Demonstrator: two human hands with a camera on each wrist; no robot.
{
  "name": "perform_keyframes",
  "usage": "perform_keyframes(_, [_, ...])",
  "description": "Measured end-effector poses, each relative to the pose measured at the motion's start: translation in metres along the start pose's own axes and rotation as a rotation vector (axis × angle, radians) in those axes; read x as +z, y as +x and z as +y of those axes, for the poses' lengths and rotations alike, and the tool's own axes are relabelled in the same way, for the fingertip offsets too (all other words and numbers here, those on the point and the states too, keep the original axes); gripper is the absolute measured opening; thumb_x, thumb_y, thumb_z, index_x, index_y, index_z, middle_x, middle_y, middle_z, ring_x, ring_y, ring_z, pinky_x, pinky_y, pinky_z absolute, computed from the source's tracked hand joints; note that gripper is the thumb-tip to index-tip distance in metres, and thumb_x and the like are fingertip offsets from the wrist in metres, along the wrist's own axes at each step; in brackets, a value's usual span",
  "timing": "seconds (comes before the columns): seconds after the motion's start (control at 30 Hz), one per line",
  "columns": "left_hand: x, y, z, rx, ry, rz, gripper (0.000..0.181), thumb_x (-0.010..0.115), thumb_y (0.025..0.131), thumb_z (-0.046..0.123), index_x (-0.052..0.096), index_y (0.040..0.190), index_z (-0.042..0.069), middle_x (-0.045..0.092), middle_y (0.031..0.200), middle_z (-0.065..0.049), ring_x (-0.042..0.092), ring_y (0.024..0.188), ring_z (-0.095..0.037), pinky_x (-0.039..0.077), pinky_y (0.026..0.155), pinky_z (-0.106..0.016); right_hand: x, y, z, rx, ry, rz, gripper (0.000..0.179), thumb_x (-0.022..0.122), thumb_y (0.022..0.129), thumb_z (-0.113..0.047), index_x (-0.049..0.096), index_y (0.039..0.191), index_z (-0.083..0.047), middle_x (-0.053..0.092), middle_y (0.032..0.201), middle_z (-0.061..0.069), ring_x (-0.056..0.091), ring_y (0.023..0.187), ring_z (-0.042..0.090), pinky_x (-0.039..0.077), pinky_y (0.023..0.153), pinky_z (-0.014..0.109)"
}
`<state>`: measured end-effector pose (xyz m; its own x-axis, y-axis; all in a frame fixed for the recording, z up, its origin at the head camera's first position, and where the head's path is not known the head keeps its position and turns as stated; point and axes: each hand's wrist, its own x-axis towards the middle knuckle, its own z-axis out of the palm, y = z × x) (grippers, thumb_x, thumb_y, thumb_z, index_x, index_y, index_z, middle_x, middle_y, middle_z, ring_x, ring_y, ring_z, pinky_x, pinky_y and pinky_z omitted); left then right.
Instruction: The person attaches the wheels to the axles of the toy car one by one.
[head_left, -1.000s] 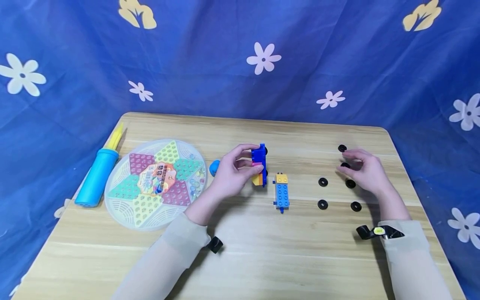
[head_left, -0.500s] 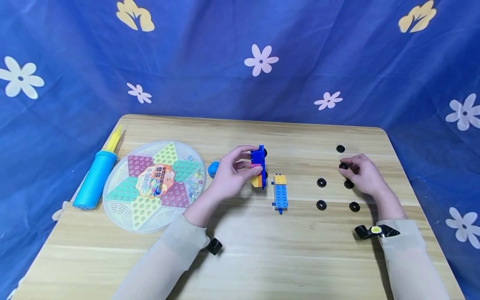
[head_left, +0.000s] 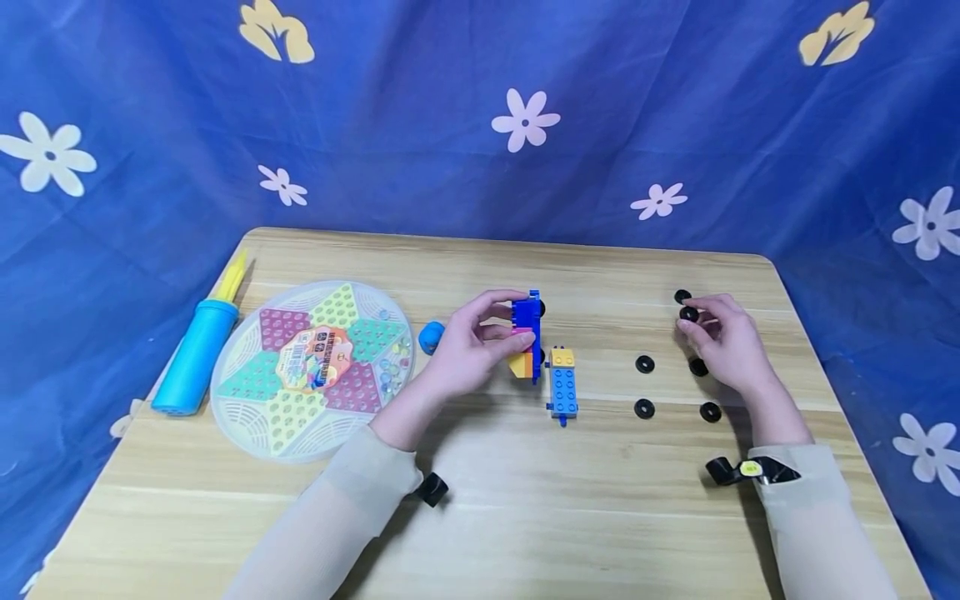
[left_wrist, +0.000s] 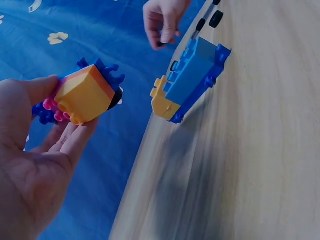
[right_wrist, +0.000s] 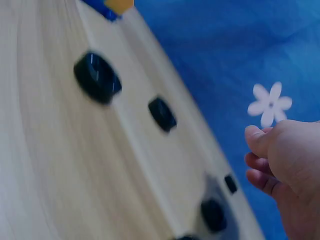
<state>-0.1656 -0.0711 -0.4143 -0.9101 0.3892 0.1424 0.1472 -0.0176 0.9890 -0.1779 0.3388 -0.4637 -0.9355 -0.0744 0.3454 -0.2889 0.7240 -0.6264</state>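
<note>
My left hand (head_left: 472,346) grips a toy car of building blocks (head_left: 527,337), dark blue along one side with pink, orange and yellow blocks. Black wheels show on its far side. In the left wrist view thumb and fingers pinch this toy car (left_wrist: 86,95) above the table. Just right of it stands a second block car base (head_left: 563,385), light blue with a yellow block at one end and bare axle stubs. My right hand (head_left: 723,342) pinches a small black wheel (head_left: 688,313) between thumb and fingertips; in the right wrist view the fingers hide it.
Several black wheels lie on the wooden table, among them one wheel (head_left: 644,364) left of the right hand and another wheel (head_left: 710,412) below it. To the left are a Chinese checkers board (head_left: 247,417), a blue pump (head_left: 193,358) and a blue round object (head_left: 431,337).
My right hand has closed its fingertips on a black wheel and moved it slightly away from me, off its former spot. The left hand with the toy car has shifted slightly right.
</note>
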Motion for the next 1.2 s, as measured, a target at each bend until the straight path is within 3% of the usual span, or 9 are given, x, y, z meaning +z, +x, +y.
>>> perform_keyframes(0.17, [0.002,0.001,0.003,0.018,0.005,-0.033,0.05,0.075,0.099,0.005,0.06,0.145,0.018,0.065,0.127,-0.014,0.075,0.099,-0.03,0.063,0.085,-0.04,0.001,0.003,-0.029,-0.116,0.068,0.083,0.036,0.078,0.091,0.011,0.071,0.126,0.008,0.067,0.115,0.019,0.059,0.089,0.002,0.048,0.08,0.006])
perform_keyframes(0.33, [0.005,0.003,0.004,0.03,0.005,-0.031,0.053,0.078,0.098,0.005,0.059,0.146,0.018,0.064,0.127,-0.013,0.074,0.099,-0.03,0.063,0.085,-0.04,0.001,0.002,-0.061,-0.214,0.1,0.081,0.036,0.079,0.089,0.012,0.073,0.124,0.006,0.069,0.114,0.015,0.059,0.087,0.008,0.05,0.077,0.014])
perform_keyframes(0.6, [0.01,0.003,0.008,-0.021,-0.035,-0.024,0.057,0.081,0.095,0.005,0.06,0.145,0.021,0.063,0.128,-0.015,0.077,0.097,-0.03,0.064,0.084,-0.043,0.008,-0.003,-0.106,-0.336,0.211,0.046,0.041,0.081,0.083,0.018,0.073,0.121,0.005,0.07,0.112,0.013,0.062,0.085,0.014,0.051,0.077,0.018])
perform_keyframes(0.97, [0.014,0.002,0.014,-0.052,-0.043,-0.03,0.057,0.08,0.095,0.004,0.061,0.145,0.023,0.06,0.129,-0.015,0.076,0.096,-0.031,0.064,0.081,-0.041,0.022,-0.012,-0.136,-0.382,0.222,-0.016,0.037,0.086,0.085,0.007,0.077,0.119,-0.004,0.072,0.111,0.002,0.065,0.086,0.014,0.05,0.074,0.02])
perform_keyframes(1.2, [0.016,0.002,0.015,-0.047,-0.039,-0.038,0.055,0.078,0.097,0.005,0.06,0.145,0.022,0.06,0.127,-0.016,0.076,0.094,-0.031,0.064,0.079,-0.041,0.029,-0.015,-0.153,-0.411,0.245,-0.056,0.037,0.088,0.084,0.003,0.078,0.119,-0.007,0.071,0.112,-0.001,0.065,0.088,0.013,0.046,0.064,0.019])
